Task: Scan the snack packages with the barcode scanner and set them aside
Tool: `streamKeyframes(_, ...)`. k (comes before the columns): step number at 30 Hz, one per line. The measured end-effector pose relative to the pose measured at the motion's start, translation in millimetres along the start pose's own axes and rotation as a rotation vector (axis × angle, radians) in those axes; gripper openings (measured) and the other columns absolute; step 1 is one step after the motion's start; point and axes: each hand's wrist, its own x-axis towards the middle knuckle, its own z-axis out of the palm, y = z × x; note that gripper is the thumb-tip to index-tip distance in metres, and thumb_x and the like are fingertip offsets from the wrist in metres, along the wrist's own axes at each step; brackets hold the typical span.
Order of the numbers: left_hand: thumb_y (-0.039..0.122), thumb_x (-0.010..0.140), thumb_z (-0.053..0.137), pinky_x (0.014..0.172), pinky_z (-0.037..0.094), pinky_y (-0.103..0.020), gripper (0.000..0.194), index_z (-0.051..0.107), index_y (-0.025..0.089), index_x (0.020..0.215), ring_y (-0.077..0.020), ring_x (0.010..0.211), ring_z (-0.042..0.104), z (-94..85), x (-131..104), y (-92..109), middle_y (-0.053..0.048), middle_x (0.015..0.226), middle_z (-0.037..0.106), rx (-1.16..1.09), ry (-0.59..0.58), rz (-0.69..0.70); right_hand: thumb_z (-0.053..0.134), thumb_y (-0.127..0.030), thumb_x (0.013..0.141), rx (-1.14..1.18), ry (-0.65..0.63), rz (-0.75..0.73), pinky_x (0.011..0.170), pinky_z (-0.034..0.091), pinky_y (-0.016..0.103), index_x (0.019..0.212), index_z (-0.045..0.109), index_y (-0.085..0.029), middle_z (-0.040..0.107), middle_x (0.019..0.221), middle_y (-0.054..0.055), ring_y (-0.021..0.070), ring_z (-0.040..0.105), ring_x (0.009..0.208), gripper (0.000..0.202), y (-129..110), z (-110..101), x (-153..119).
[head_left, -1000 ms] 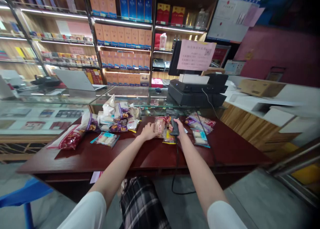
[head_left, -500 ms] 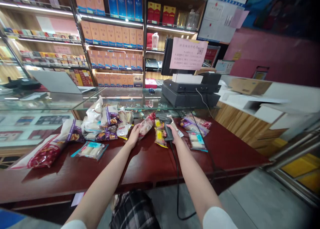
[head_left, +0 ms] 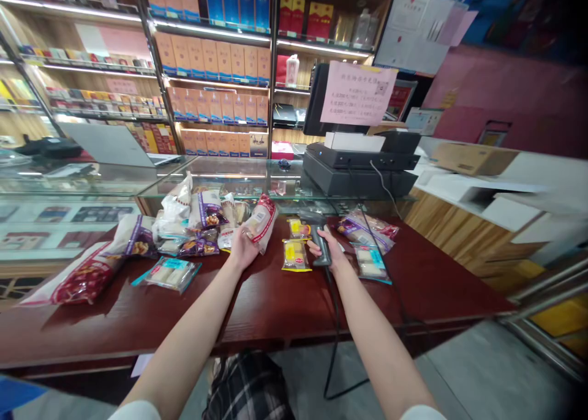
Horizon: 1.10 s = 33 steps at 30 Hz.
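1. Red-brown table (head_left: 257, 307) beneath both hands, lit shelves (head_left: 211, 30) beyond them.
2. From my remote view, a red-and-white packet (head_left: 265, 215) tilts up from the left hand (head_left: 243, 248), whose fingers pinch its lower end.
3. I see the right hand (head_left: 329, 251) wrapped around a black scanner (head_left: 323, 255).
4. Between the hands lie two yellow-edged packets (head_left: 295, 256).
5. Bagged goods (head_left: 206, 212) heap left of the left hand; a blue-edged packet (head_left: 370, 262) lies right of the right.
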Motion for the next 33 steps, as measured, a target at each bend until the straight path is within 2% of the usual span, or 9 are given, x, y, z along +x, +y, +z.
streamKeyframes(3, 0.016, 0.083, 0.056, 0.072, 0.056, -0.029, 0.02, 0.067, 0.014, 0.099, -0.0161, 0.075, 0.069, -0.3, 6, -5, -0.005, 0.084, 0.073, 0.033, 0.108, 0.081, 0.055, -0.046, 0.085, -0.059, -0.077, 0.009, 0.036, 0.017, 0.016, 0.103, 0.053, -0.021, 0.04, 0.05, -0.007, 0.0079, 0.027, 0.039, 0.031, 1, 4, -1)
streamKeyframes(9, 0.016, 0.08, 0.061, 0.069, 0.055, -0.024, 0.016, 0.069, 0.016, 0.094, -0.0143, 0.078, 0.068, -1.9, 11, -8, -0.004, 0.087, 0.074, 0.104, 0.193, 0.207, 0.055, -0.059, 0.085, -0.13, -0.136, 0.042, 0.035, 0.017, 0.016, 0.101, 0.053, -0.022, 0.04, 0.052, -0.008, 0.0064, 0.025, 0.038, 0.041, 5, 10, -1)
streamKeyframes(14, 0.018, 0.081, 0.06, 0.076, 0.055, -0.025, 0.019, 0.069, 0.018, 0.098, -0.0141, 0.085, 0.069, -7.2, 14, -9, -0.003, 0.094, 0.074, 0.16, 0.153, 0.225, 0.06, -0.052, 0.085, -0.084, -0.124, -0.023, 0.034, 0.019, 0.015, 0.101, 0.052, -0.022, 0.043, 0.056, -0.007, 0.0053, 0.023, 0.039, 0.035, 3, 16, -3)
streamKeyframes(18, 0.018, 0.082, 0.057, 0.078, 0.054, -0.026, 0.023, 0.067, 0.018, 0.103, -0.0137, 0.088, 0.068, -11.8, 18, -10, -0.004, 0.099, 0.073, 0.172, 0.119, 0.232, 0.059, -0.042, 0.087, -0.036, -0.112, -0.046, 0.033, 0.023, 0.014, 0.098, 0.052, -0.022, 0.054, 0.07, -0.003, 0.0038, 0.027, 0.041, 0.025, 0, 23, -5)
streamKeyframes(22, 0.019, 0.081, 0.059, 0.078, 0.054, -0.028, 0.023, 0.067, 0.018, 0.102, -0.0164, 0.09, 0.068, -10.9, 16, -10, -0.005, 0.1, 0.073, 0.214, 0.141, 0.234, 0.058, -0.039, 0.087, -0.011, -0.079, -0.027, 0.033, 0.024, 0.015, 0.097, 0.051, -0.02, 0.058, 0.08, 0.0, 0.003, 0.026, 0.041, 0.022, -1, 24, -5)
streamKeyframes(25, 0.021, 0.078, 0.063, 0.083, 0.054, -0.029, 0.024, 0.068, 0.017, 0.101, -0.0186, 0.096, 0.068, -8.5, 13, -10, -0.005, 0.104, 0.073, 0.214, 0.145, 0.236, 0.056, -0.042, 0.088, -0.02, -0.044, -0.008, 0.033, 0.022, 0.015, 0.097, 0.052, -0.021, 0.056, 0.074, -0.001, 0.0038, 0.024, 0.041, 0.024, -1, 19, -4)
streamKeyframes(28, 0.024, 0.075, 0.066, 0.088, 0.052, -0.03, 0.034, 0.068, 0.018, 0.108, -0.0197, 0.101, 0.067, -6.5, 11, -12, -0.005, 0.108, 0.073, 0.251, 0.104, 0.256, 0.054, -0.046, 0.088, -0.045, -0.029, 0.007, 0.033, 0.021, 0.016, 0.1, 0.054, -0.021, 0.046, 0.058, -0.006, 0.0059, 0.024, 0.039, 0.028, -1, 12, -2)
streamKeyframes(30, 0.026, 0.073, 0.069, 0.094, 0.049, -0.031, 0.043, 0.066, 0.019, 0.115, -0.0203, 0.107, 0.065, -4.6, 10, -13, -0.004, 0.113, 0.072, 0.301, 0.063, 0.309, 0.054, -0.048, 0.088, -0.046, -0.026, 0.017, 0.034, 0.022, 0.016, 0.103, 0.054, -0.022, 0.04, 0.051, -0.008, 0.007, 0.025, 0.038, 0.031, 0, 7, -1)
streamKeyframes(33, 0.025, 0.071, 0.072, 0.104, 0.043, -0.034, 0.052, 0.063, 0.02, 0.122, -0.0228, 0.12, 0.059, 0.8, 7, -13, -0.006, 0.124, 0.067, 0.384, 0.054, 0.425, 0.057, -0.049, 0.086, -0.022, -0.018, -0.002, 0.035, 0.023, 0.016, 0.105, 0.054, -0.022, 0.04, 0.05, -0.008, 0.0071, 0.027, 0.038, 0.033, -1, 2, -1)
